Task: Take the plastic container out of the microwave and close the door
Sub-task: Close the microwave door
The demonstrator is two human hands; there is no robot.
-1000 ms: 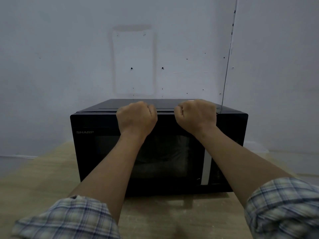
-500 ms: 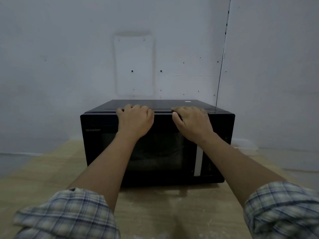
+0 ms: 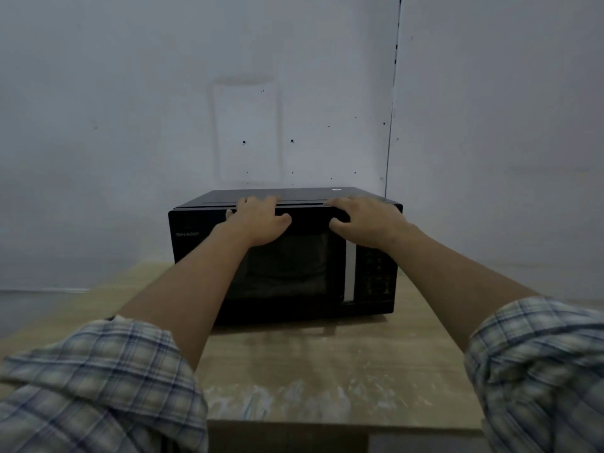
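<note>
Two hands: both rest on the top front edge of a black microwave [image 3: 284, 256], arms stretched forward from rolled plaid sleeves [image 3: 98, 387].
Left hand [image 3: 258, 220]: spread flat and unclenched, fingers [image 3: 258, 201] lying over the top edge, thumb pointing right across the upper door frame; it grasps nothing.
Right hand [image 3: 366, 220]: likewise spread and unclenched, fingers over the top edge near the right end, thumb pointing left toward the other hand; it grasps nothing.
Microwave: stands square on a pale wooden table [image 3: 327, 371], set back near the far edge and just in front of a grey wall [image 3: 130, 125]; a brand name shows faintly at the upper left of its front.
Door [image 3: 261, 266]: lies flush with the front, shut; its dark window takes up most of the face.
Handle [image 3: 350, 273]: a pale vertical strip at the right side of the door, untouched by either hand.
Control panel [image 3: 376, 276]: dark buttons to the right of the handle, too dim to read.
Plastic container [image 3: 287, 273]: a dim pale shape behind the window glass, inside the oven; its outline cannot be made out clearly.
Table: whitish scuffs mark the near part of its surface.
</note>
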